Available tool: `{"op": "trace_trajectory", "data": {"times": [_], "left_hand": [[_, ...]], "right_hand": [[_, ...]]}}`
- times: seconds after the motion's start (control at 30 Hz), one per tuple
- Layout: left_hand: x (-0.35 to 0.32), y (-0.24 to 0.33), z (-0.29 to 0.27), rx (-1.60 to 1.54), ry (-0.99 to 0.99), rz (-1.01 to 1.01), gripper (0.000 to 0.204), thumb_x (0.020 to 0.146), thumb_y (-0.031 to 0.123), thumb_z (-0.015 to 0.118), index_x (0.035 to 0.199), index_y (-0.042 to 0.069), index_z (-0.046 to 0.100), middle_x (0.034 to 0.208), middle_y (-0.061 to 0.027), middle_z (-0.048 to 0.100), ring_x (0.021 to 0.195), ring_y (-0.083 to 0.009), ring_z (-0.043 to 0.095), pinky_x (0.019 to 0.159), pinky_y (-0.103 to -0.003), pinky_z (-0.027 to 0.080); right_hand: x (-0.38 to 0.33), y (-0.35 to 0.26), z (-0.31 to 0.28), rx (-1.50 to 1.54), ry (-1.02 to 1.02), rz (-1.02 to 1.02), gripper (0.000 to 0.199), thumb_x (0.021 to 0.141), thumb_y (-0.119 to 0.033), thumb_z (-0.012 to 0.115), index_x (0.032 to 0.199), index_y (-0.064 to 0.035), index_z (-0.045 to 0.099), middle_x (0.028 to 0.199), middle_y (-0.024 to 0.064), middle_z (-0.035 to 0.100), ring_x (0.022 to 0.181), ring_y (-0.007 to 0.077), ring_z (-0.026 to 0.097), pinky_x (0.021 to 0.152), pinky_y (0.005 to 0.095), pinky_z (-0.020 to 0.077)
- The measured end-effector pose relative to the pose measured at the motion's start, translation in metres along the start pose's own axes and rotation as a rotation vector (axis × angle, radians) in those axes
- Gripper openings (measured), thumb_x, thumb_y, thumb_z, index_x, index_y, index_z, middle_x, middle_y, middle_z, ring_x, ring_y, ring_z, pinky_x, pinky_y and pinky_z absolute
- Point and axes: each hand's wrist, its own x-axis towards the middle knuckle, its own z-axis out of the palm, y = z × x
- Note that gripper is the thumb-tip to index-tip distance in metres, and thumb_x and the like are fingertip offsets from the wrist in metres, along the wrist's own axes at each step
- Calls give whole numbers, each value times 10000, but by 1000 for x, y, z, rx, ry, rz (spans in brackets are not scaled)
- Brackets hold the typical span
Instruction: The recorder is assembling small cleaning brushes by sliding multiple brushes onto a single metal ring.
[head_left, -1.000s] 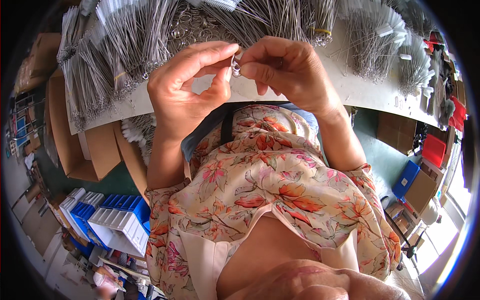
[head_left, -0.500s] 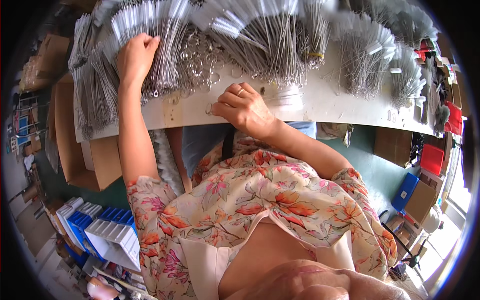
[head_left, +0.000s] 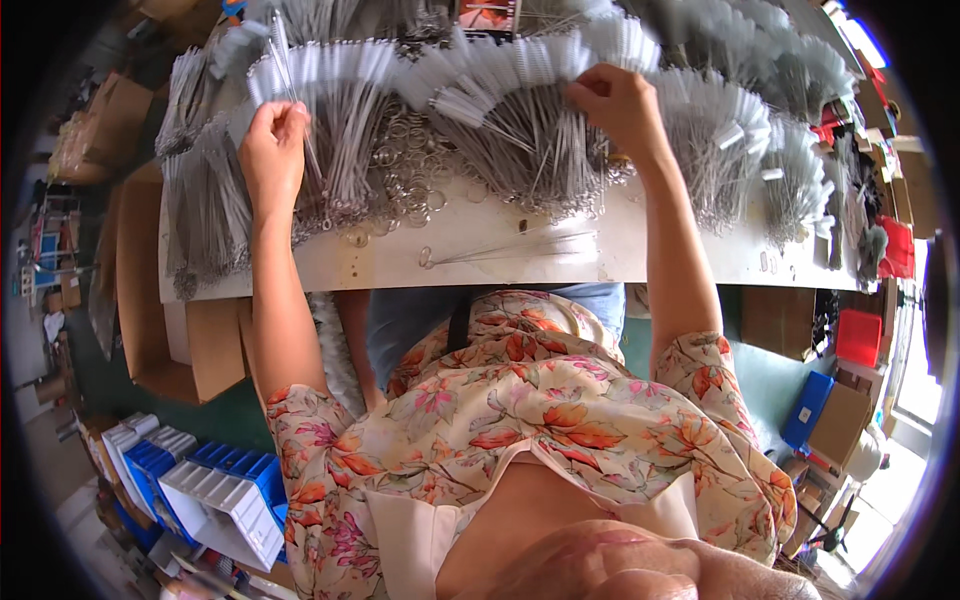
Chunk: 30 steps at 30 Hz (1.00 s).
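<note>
Heaps of thin wire brushes with white bristle tips cover the far half of the white table [head_left: 640, 262]. My left hand [head_left: 268, 140] is closed on a thin wire brush [head_left: 282, 58] that sticks up from its fingers, over the left heap [head_left: 340, 130]. My right hand [head_left: 612, 100] reaches farther out and pinches bristle ends of brushes in the middle heap [head_left: 510, 120]. A pile of small metal rings [head_left: 408, 180] lies between the two hands. A few loose brushes [head_left: 520, 245] lie near the table's front edge.
More brush heaps [head_left: 740, 140] fill the right end of the table. Open cardboard boxes [head_left: 150, 300] stand on the left below the table. Blue and white bins [head_left: 215, 485] are at the lower left, and a red bin [head_left: 858, 335] and a blue bin [head_left: 805, 410] at the right.
A second ago both hands held a small ring close up. The left hand then went to the left heap, and the right hand has moved from the table edge out to the middle heap.
</note>
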Motion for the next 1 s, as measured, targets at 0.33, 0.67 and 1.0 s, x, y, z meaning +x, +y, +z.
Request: {"op": "trace_trajectory", "data": {"times": [0.33, 0.67, 1.0], "left_hand": [[24, -54, -114, -769, 123, -185, 128, 829, 137, 611, 910, 38, 610, 693, -3, 557, 504, -28, 426, 398, -184, 311], [15, -203, -135, 435, -172, -165, 355, 808, 335, 595, 808, -18, 631, 745, -174, 622, 694, -269, 597, 662, -347, 439], [23, -209, -143, 303, -181, -33, 174, 861, 159, 542, 828, -8, 577, 662, -60, 573, 626, -138, 525, 629, -276, 423]], "right_hand": [[3, 8, -17, 221, -199, 227, 224, 794, -186, 640, 863, 28, 642, 658, 70, 632, 551, 101, 608, 503, 210, 502], [1, 12, -56, 987, 159, 126, 188, 891, -162, 452, 971, 3, 493, 815, 146, 628, 699, 225, 637, 673, 338, 540], [-66, 105, -149, -222, 429, 222, 225, 804, -304, 632, 862, -95, 690, 673, 47, 637, 597, 117, 587, 575, 277, 473]]}}
